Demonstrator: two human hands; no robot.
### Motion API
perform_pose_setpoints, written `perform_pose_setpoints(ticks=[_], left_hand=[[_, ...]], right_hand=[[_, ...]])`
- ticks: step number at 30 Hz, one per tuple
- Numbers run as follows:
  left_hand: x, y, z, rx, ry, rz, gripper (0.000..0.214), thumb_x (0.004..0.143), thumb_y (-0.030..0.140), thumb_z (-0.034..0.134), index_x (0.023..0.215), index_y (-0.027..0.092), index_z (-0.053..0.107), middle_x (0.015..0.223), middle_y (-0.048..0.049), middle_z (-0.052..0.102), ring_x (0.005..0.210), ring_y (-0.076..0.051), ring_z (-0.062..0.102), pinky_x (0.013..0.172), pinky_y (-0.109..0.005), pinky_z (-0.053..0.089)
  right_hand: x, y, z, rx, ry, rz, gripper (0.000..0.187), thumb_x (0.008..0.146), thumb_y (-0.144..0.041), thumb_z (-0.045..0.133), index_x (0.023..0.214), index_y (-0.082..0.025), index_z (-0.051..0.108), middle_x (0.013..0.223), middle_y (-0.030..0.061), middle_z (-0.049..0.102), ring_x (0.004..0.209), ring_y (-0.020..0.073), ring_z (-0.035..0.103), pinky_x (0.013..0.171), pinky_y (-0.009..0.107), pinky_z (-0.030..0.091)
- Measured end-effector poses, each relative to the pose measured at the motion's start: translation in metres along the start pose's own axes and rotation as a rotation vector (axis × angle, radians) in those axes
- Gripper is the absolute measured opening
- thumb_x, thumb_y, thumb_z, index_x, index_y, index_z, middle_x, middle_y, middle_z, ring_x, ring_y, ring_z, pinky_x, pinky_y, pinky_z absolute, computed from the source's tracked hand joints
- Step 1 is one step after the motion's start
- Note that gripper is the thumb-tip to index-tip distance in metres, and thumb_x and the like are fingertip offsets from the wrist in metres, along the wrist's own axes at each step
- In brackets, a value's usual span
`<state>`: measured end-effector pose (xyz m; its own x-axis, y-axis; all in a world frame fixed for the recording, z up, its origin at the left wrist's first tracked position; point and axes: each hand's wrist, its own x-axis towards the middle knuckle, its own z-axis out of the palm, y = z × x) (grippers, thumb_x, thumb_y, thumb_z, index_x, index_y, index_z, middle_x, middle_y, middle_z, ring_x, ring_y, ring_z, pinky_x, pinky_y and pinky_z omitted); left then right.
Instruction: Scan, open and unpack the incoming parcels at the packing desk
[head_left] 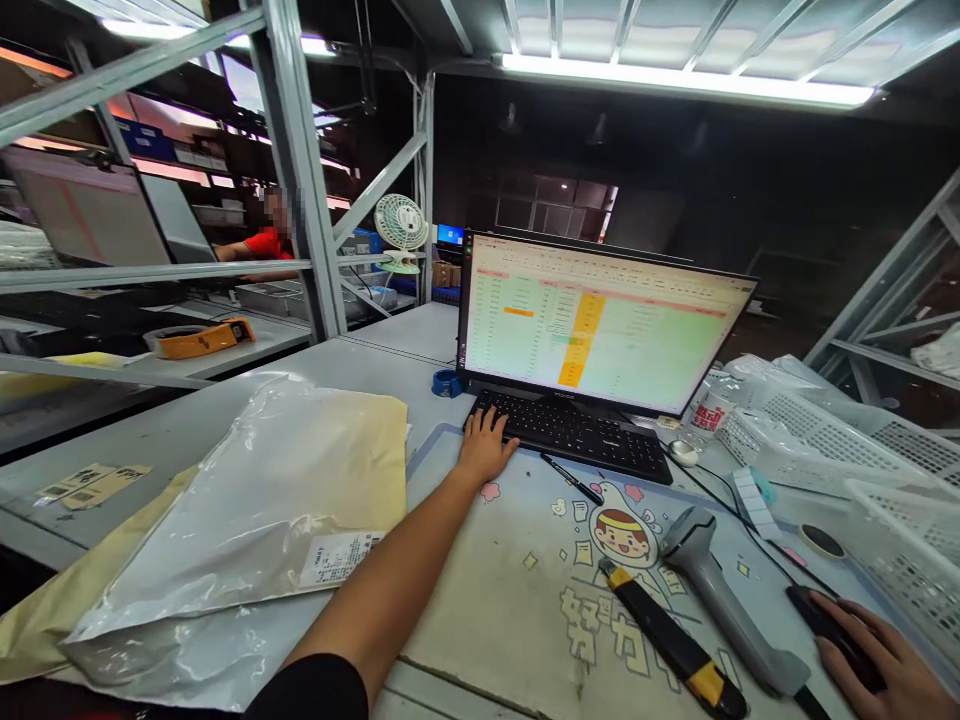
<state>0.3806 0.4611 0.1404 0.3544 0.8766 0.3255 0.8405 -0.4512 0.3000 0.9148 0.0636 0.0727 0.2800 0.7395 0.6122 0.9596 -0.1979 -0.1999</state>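
My left hand (486,445) rests with fingers spread on the left end of a black keyboard (576,433), below a monitor (596,322) that shows a spreadsheet. At the lower right, my right hand (885,655) lies over a black mouse (834,622) on a printed desk mat (525,580). Between the hands lie a grey barcode scanner (724,596), a black and yellow utility knife (671,640) and a black pen (571,478).
A clear plastic mailer bag with a label (247,510) lies on tan envelopes at the left. White mesh baskets (832,440) stand at the right. A tape dispenser (199,338), metal shelf posts (300,170), a small fan (401,228) and a person in red (262,243) are behind.
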Motion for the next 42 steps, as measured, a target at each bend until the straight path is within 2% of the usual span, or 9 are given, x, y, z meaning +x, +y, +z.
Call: perform_pose_setpoints(ticks=[3, 7, 14, 22, 30, 42], left_hand=[[0.000, 0.002, -0.002, 0.011, -0.009, -0.011, 0.069, 0.108, 0.057, 0.046, 0.165, 0.018, 0.052, 0.179, -0.0155, 0.036, 0.166, -0.042, 0.030, 0.138, -0.057, 0.021], [0.002, 0.002, -0.003, 0.021, -0.015, -0.014, 0.069, 0.108, 0.054, 0.044, 0.165, 0.015, 0.050, 0.179, -0.0171, 0.034, 0.166, -0.044, 0.028, 0.137, -0.060, 0.018], [0.003, 0.001, -0.002, 0.030, -0.012, -0.014, 0.070, 0.107, 0.054, 0.043, 0.164, 0.015, 0.051, 0.178, -0.0169, 0.036, 0.166, -0.044, 0.027, 0.137, -0.060, 0.018], [0.004, 0.000, -0.001, 0.052, 0.003, -0.013, 0.070, 0.107, 0.056, 0.041, 0.163, 0.015, 0.052, 0.177, -0.0169, 0.037, 0.165, -0.043, 0.028, 0.137, -0.060, 0.020], [0.004, 0.000, -0.002, 0.058, 0.004, -0.011, 0.070, 0.107, 0.055, 0.042, 0.164, 0.015, 0.052, 0.177, -0.0169, 0.037, 0.165, -0.043, 0.028, 0.137, -0.060, 0.020], [0.004, -0.001, -0.001, 0.063, 0.012, -0.003, 0.073, 0.107, 0.057, 0.039, 0.164, 0.013, 0.051, 0.177, -0.0185, 0.037, 0.165, -0.045, 0.029, 0.136, -0.061, 0.023]], right_hand=[[-0.001, -0.012, -0.010, -0.052, -0.073, 0.066, 0.060, 0.092, -0.068, 0.058, 0.135, -0.030, 0.078, 0.134, 0.0126, 0.072, 0.104, 0.0377, 0.078, 0.078, 0.049, 0.067], [-0.002, -0.038, -0.020, -0.133, -0.064, 0.123, 0.058, 0.099, -0.059, 0.049, 0.140, -0.025, 0.073, 0.143, 0.0131, 0.069, 0.118, 0.0378, 0.072, 0.100, 0.054, 0.062], [-0.001, -0.064, -0.027, -0.180, -0.029, 0.120, 0.049, 0.099, -0.043, 0.049, 0.138, -0.024, 0.071, 0.143, 0.0117, 0.068, 0.118, 0.0342, 0.070, 0.109, 0.053, 0.056], [0.000, -0.061, -0.027, -0.159, -0.054, 0.066, 0.049, 0.101, -0.040, 0.048, 0.141, -0.019, 0.069, 0.144, 0.0138, 0.068, 0.124, 0.0350, 0.068, 0.114, 0.053, 0.053], [0.000, -0.062, -0.026, -0.150, -0.041, 0.065, 0.047, 0.101, -0.038, 0.050, 0.141, -0.020, 0.069, 0.144, 0.0131, 0.068, 0.127, 0.0345, 0.068, 0.117, 0.053, 0.052], [0.000, -0.066, -0.030, -0.187, -0.038, 0.086, 0.046, 0.102, -0.038, 0.050, 0.139, -0.021, 0.072, 0.144, 0.0118, 0.068, 0.120, 0.0357, 0.070, 0.104, 0.054, 0.060]])
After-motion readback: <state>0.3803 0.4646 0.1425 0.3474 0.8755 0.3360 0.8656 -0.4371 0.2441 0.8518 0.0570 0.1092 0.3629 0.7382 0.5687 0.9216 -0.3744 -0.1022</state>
